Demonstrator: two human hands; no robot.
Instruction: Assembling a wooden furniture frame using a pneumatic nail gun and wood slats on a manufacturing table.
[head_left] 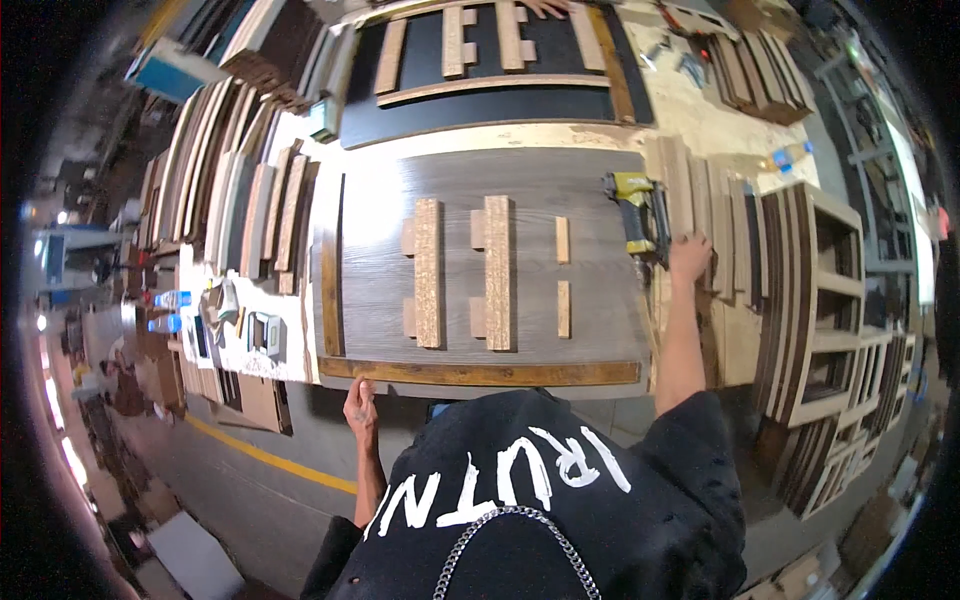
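A grey wood-grain panel [590, 200] lies flat on the workbench in front of me. Two long chipboard strips [428, 270] [497, 270] with small blocks beside them rest on it, plus two short wood pieces [563, 275]. A brown strip [480, 373] runs along its near edge and another [331, 270] along its left edge. My left hand [361, 405] grips the near edge by the left corner. My right hand [689, 256] rests on wood slats [700, 190] at the panel's right side, just below a yellow and black nail gun [637, 212].
A dark panel [500, 100] with similar strips lies further back, another person's hand [545, 8] at its far edge. Stacked boards [230, 190] stand at left, open wooden shelf frames [830, 310] at right. Bottles and small items [215, 310] sit on the bench's left end.
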